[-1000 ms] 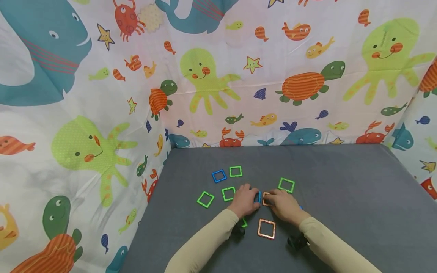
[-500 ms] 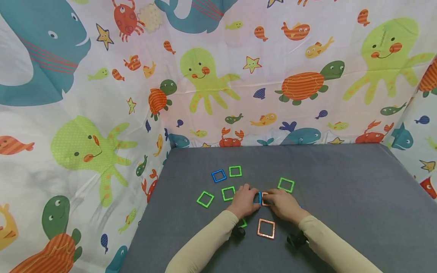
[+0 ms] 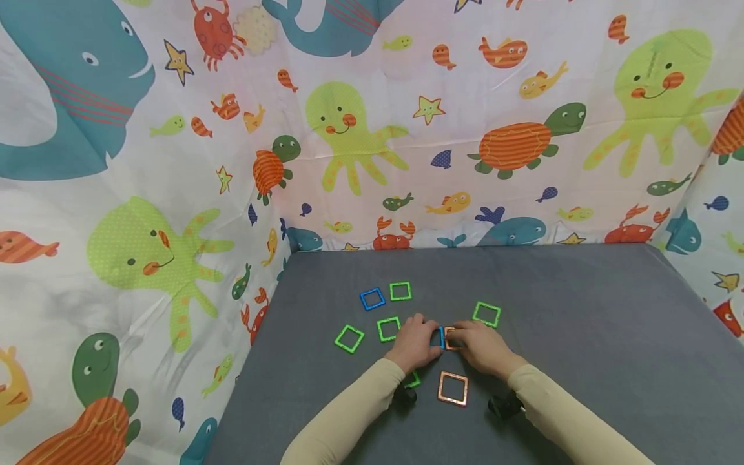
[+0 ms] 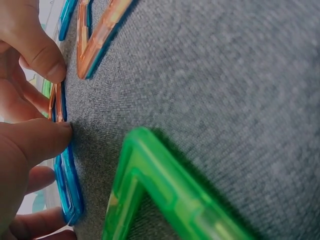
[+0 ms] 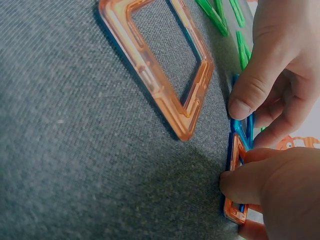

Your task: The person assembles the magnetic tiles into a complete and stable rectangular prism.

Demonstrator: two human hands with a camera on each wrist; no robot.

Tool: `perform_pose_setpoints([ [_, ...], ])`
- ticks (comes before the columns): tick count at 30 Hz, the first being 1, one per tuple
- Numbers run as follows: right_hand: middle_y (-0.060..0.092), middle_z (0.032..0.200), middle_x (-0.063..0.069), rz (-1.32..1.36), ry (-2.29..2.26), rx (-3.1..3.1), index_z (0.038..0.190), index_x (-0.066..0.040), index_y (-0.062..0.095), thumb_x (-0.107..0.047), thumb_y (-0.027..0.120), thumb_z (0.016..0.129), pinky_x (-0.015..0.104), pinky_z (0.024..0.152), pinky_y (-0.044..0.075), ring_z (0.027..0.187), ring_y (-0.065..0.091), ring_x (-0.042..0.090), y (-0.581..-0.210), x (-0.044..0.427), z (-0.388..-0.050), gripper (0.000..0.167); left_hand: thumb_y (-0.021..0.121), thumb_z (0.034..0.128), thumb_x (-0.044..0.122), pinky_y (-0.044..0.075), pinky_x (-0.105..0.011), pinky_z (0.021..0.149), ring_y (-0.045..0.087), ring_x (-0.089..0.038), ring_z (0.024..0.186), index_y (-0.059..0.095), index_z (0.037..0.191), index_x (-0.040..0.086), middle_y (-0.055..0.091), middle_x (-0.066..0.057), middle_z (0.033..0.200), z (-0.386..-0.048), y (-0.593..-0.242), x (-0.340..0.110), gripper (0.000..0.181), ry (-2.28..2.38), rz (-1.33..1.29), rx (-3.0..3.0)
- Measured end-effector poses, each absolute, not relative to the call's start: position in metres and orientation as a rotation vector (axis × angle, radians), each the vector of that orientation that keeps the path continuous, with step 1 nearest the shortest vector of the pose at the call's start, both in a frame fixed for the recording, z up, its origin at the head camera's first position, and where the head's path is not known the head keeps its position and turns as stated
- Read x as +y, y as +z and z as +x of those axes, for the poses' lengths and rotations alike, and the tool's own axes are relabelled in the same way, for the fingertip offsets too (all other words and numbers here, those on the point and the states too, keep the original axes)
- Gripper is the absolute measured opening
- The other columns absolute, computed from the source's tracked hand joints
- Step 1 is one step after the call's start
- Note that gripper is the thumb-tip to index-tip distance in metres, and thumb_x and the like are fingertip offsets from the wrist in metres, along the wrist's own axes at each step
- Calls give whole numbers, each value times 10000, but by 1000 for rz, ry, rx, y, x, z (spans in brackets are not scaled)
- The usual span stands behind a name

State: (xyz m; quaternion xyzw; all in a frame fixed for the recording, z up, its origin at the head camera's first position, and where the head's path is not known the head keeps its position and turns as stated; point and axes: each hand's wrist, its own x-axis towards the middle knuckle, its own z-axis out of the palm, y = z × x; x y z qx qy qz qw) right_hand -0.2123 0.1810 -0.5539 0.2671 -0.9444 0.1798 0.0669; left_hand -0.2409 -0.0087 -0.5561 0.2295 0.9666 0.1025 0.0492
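Note:
Near the middle of the table, my left hand (image 3: 414,342) grips a blue square magnetic tile (image 3: 441,338), thumb on its near side. Right beside it, my right hand (image 3: 485,349) pinches an orange square magnetic tile (image 3: 449,338). The two tiles lie flat with their edges together, as the blue tile (image 5: 241,129) and orange tile (image 5: 235,212) show in the right wrist view. Fingers cover much of both. A loose orange tile (image 3: 453,405) lies in front of the hands. Partly under my left forearm is a green tile (image 3: 415,380).
Left of the hands lie green tiles (image 3: 349,339) and, farther back, a blue tile (image 3: 372,299). Another green tile (image 3: 487,314) sits just behind my right hand. A sea-animal printed curtain (image 3: 372,213) borders the grey table (image 3: 610,336) at the back and sides.
Both hands keep nearly the same place and hold on the two joined tiles. The loose tiles have not moved; only the head view shifts very slightly.

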Motion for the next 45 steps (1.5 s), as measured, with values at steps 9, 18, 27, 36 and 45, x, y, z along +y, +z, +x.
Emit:
perform_pose_setpoints([
  [9,711,1192,188,779,554,-2853,1140,-134,773,-68,727,905,574,867,560,1080,673,422,-557,179,-212,248,733,935,394,518,-306,792,540,-177,914,664,1349,207,611,-60,1147,-239,-554,-11,460,304,703,2945],
  [18,715,1171,182,792,557,-2812,1118,-132,772,-50,738,889,569,839,564,1051,678,412,-556,180,-212,246,730,935,404,535,-313,826,590,-198,994,662,1356,218,625,-63,1200,-239,-555,-10,465,294,714,2966],
  [27,712,1188,181,766,547,-2839,1128,-136,772,-64,735,894,573,838,562,1063,670,420,-557,180,-211,248,728,938,404,538,-315,836,587,-194,995,661,1354,219,620,-60,1193,-239,-557,-10,461,287,712,2956],
  [36,712,1191,185,760,552,-2842,1130,-137,773,-57,734,893,576,843,563,1072,669,424,-557,179,-212,253,732,934,397,532,-308,824,579,-189,974,662,1353,214,619,-57,1176,-241,-556,-11,463,292,723,2938],
  [45,710,1201,186,770,532,-2842,1140,-131,770,-40,735,887,569,848,566,1081,671,420,-556,180,-211,271,702,948,311,537,-387,921,621,-240,1100,644,1377,191,634,-80,1259,-252,-538,-25,449,380,771,2911],
])
